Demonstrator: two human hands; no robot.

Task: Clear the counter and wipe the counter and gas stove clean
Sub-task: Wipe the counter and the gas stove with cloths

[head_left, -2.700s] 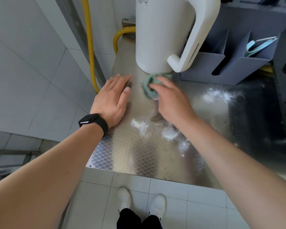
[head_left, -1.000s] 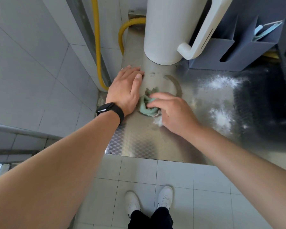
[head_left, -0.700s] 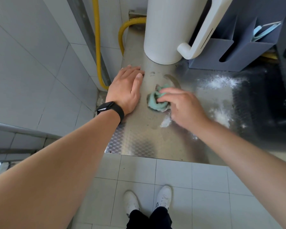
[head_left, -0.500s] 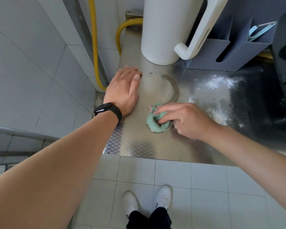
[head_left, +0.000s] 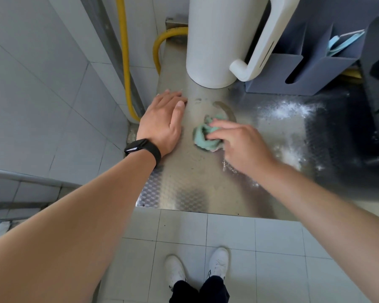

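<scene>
One bunched teal cloth [head_left: 206, 136] sits on the steel counter [head_left: 184, 176], pinned under the right hand [head_left: 241, 145], fingertips [head_left: 214, 123] pressed together onto it. Left hand [head_left: 162, 125] lies flat beside it, fingers together, palm on metal near the counter's left edge. Curved brown stain [head_left: 227, 109] just behind cloth. White powder [head_left: 289, 110] scattered to the right. Embossed texture along the front edge; open bare steel in front of hands. White cylindrical jug [head_left: 214, 40] and grey holder [head_left: 304, 71] stand at the back.
</scene>
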